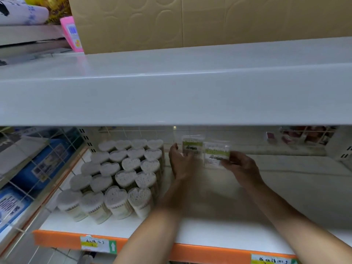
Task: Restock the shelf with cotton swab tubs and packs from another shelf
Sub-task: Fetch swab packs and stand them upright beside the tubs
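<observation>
On the lower shelf (209, 231), the left hand (181, 161) has its grip clamped on one swab pack (192, 147), the right hand (241, 166) on another pack (216, 155) just beside it. The heart-shaped swab tubs (122, 178) stand packed together at nine o'clock of the hands.

White metal shelving (171, 96), orange-edged lower shelf (209, 252), tiled wall (133, 133) behind.

White shelf (209, 231), orange front edge. Heart-shaped cotton swab tubs (122, 176) standing upright in packed rows on its left part. Price label (98, 244) on edge, below and in front of tubs.
</observation>
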`<action>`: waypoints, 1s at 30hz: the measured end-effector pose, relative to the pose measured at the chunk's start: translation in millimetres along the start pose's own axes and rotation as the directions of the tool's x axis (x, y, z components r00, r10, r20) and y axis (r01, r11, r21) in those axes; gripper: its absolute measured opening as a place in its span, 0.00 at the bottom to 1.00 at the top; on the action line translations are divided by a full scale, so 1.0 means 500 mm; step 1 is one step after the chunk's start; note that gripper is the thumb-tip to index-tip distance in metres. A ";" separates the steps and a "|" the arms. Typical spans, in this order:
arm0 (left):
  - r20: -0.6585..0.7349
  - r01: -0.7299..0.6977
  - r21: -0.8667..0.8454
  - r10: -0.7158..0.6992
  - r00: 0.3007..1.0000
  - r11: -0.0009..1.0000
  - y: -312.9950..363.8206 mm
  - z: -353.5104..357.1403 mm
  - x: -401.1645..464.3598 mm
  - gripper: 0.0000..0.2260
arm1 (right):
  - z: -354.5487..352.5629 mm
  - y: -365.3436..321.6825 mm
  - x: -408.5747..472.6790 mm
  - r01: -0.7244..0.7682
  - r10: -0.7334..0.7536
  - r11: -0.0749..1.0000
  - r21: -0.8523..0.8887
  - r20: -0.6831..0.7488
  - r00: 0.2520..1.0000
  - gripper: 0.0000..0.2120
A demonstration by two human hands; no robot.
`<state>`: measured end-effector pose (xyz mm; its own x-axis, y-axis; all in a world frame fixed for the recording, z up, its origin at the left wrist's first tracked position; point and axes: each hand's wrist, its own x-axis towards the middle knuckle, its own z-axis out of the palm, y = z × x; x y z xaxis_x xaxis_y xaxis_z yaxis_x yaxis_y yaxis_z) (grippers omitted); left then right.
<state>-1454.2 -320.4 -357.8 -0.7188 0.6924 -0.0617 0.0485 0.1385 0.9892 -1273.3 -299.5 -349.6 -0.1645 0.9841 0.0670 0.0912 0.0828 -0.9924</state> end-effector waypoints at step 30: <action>0.098 -0.204 0.308 0.183 0.978 0.929 0.008 -0.088 -0.132 0.20 | 0.182 0.005 0.049 -0.143 0.117 0.970 -0.199 -0.137 0.984 0.19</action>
<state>-1437.0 -396.6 -344.1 -0.6265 0.7720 0.1073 0.4055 0.2054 0.8907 -1366.5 -289.4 -360.0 -0.0168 0.9992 -0.0361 0.3073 -0.0292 -0.9512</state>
